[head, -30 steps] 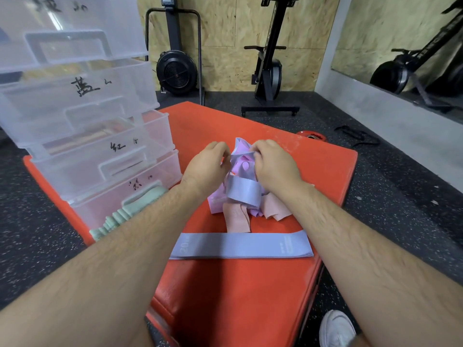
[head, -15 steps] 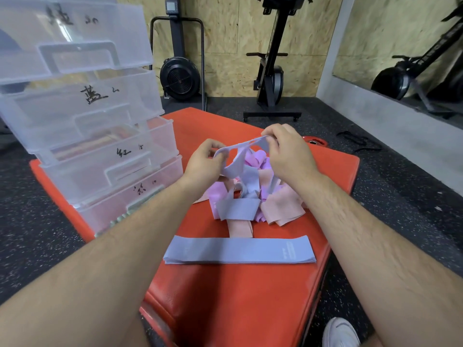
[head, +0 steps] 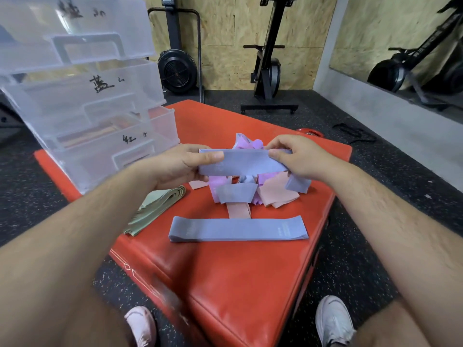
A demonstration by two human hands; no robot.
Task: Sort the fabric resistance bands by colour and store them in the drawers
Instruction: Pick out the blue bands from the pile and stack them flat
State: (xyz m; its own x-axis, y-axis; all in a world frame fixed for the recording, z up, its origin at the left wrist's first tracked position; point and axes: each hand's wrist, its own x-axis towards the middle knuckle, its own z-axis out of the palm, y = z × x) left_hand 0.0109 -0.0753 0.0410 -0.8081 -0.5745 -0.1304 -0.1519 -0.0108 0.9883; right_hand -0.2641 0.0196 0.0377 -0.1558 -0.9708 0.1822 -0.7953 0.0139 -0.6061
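Red pad: an orange-red padded block on the speckled dark floor; everything below is placed against it.
Held blue band: a lavender-blue fabric loop, flattened and stretched level between both hands, in the air above the pad's middle.
Left hand: above the pad's left half; its grip is clamped on the band's left end, thumb on the near face and fingers behind.
Right hand: above the pad's right half; its grip is clamped on the band's right end in the same pinch.
Mixed pile: loose blue, purple and pale pink bands heaped on the pad's middle, directly under the held band.
Blue stack: several flat blue bands laid one on another, crosswise on the pad, between the pile and the pad's near edge.
Green bands: a bundle of pale green loops at the pad's left edge.
Drawers: a clear plastic drawer tower on the pad's far-left corner, fronts marked by hand in black; pinkish contents show through the third drawer.
Shoes: two light trainers on the floor, at the pad's near side.
Exercise machines: black, beyond the pad's far edge, against a chipboard wall.
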